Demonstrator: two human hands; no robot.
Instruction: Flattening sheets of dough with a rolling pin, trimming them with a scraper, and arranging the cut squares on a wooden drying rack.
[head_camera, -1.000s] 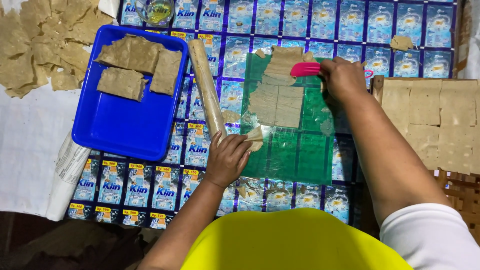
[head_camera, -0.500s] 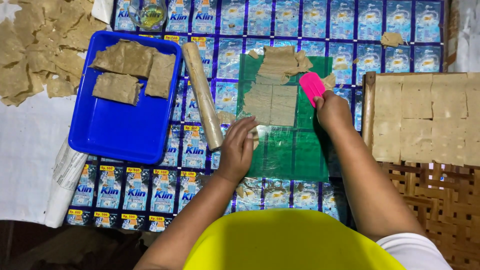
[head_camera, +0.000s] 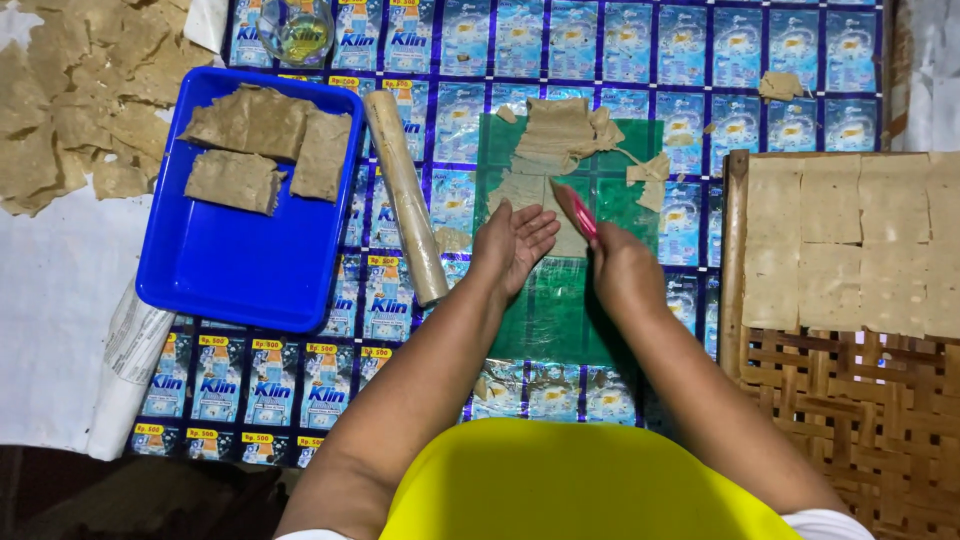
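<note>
My right hand (head_camera: 622, 268) grips a pink scraper (head_camera: 573, 208) whose blade slants across a flat beige dough sheet (head_camera: 533, 190) on the green plastic mat (head_camera: 640, 205). My left hand (head_camera: 510, 245) lies open, palm turned toward the scraper, its fingertips at the sheet's lower edge. A heap of dough trimmings (head_camera: 560, 130) rests at the mat's far end. A dough-coated rolling pin (head_camera: 405, 195) lies just left of my left hand.
A blue tray (head_camera: 230, 270) with three dough slabs sits at left. Dried dough scraps (head_camera: 70, 100) are piled at far left. A woven bamboo rack (head_camera: 850, 400) at right carries several cut dough squares (head_camera: 850, 240). A glass cup (head_camera: 295, 30) stands at the top.
My right hand drew the pink scraper from the mat's far right down toward the middle. My left hand turned from flat on the mat to open beside the scraper.
</note>
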